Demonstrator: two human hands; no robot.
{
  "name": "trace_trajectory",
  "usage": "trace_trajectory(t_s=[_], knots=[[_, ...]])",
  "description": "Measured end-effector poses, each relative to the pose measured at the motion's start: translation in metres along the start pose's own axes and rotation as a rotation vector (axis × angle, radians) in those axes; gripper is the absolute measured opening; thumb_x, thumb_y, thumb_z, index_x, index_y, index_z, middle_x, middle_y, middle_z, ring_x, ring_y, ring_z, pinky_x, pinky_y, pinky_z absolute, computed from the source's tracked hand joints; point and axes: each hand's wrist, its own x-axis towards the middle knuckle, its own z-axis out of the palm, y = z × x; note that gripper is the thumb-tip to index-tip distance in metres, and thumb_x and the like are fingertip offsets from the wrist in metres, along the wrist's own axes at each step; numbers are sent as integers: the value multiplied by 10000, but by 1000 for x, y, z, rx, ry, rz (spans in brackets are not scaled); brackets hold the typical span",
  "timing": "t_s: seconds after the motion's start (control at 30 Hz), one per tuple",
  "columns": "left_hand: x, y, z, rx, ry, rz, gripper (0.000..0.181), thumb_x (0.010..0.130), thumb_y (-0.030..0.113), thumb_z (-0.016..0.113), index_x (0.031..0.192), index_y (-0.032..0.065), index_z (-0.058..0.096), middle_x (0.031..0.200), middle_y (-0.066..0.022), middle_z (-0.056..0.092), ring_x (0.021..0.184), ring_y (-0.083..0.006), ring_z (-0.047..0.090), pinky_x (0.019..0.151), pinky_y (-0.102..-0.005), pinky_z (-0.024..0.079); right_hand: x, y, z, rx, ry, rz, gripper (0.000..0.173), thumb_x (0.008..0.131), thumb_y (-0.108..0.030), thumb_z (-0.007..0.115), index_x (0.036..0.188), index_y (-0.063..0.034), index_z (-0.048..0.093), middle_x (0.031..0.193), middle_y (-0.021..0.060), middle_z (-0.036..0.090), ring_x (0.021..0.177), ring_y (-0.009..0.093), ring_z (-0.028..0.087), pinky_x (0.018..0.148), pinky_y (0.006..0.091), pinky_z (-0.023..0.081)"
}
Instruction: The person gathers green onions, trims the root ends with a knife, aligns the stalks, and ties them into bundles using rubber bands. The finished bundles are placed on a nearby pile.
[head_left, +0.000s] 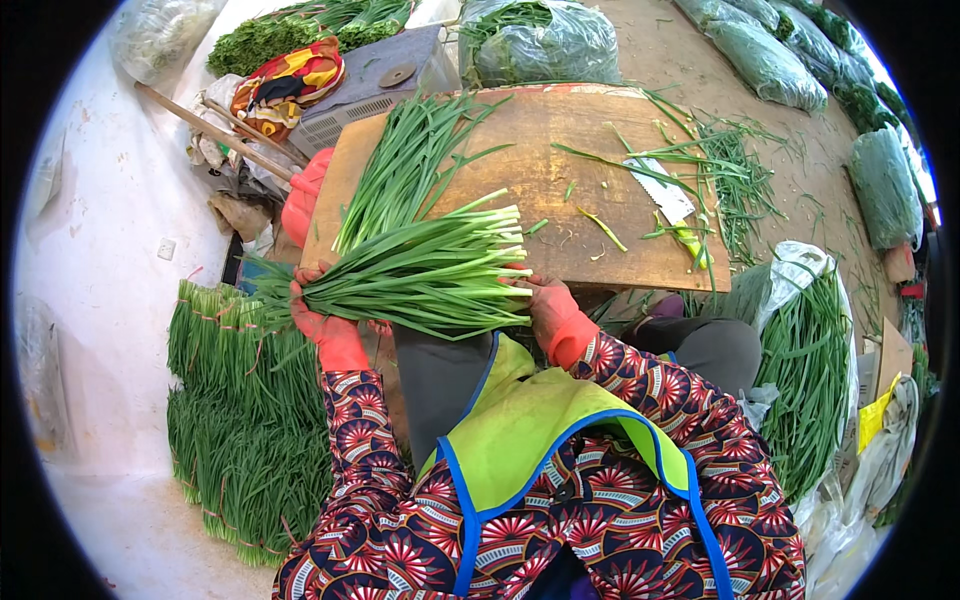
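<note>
A thick bunch of garlic chives (420, 270) lies sideways between my hands, over my lap and the near edge of a wooden board (540, 202). My left hand (322, 319), in a red rubber glove, is closed around its leafy end. At the pale stem ends is my gloved right hand (551, 304), its fingers against the butts. Behind this bunch, a looser pile of chives (409, 157) rests on the board. Towards the board's right side lies a knife with a wide blade (660, 187) and a yellow-green handle (691, 244), partly under loose leaves.
Tied chive bundles (247, 420) are stacked on the floor at left. An open plastic bag of chives (806, 367) stands at right. Filled bags (765, 64) line the far right. A red plastic object (307, 199) and a wooden pole (217, 135) are beside the board's left edge.
</note>
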Motion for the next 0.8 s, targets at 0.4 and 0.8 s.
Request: trace_trajectory(t_s=[0.4,0.8], knots=[[-5,13,-11,86,-120,55,211,901,125,542,1064,-5,569,852,-97,665,810,-223,633,958,-459,462,-38,-136,-61,118,490,-362,387,872,-265,639,1179,-78,495,1045,71,601,955,236,608,852,389,495],[-5,2,-15,257,-122,85,202,907,197,553,983,14,591,824,-78,655,819,-223,634,944,-429,466,9,-46,36,-450,10,-31,240,779,-26,716,1011,-14,656,886,40,675,735,131,620,642,283,496]])
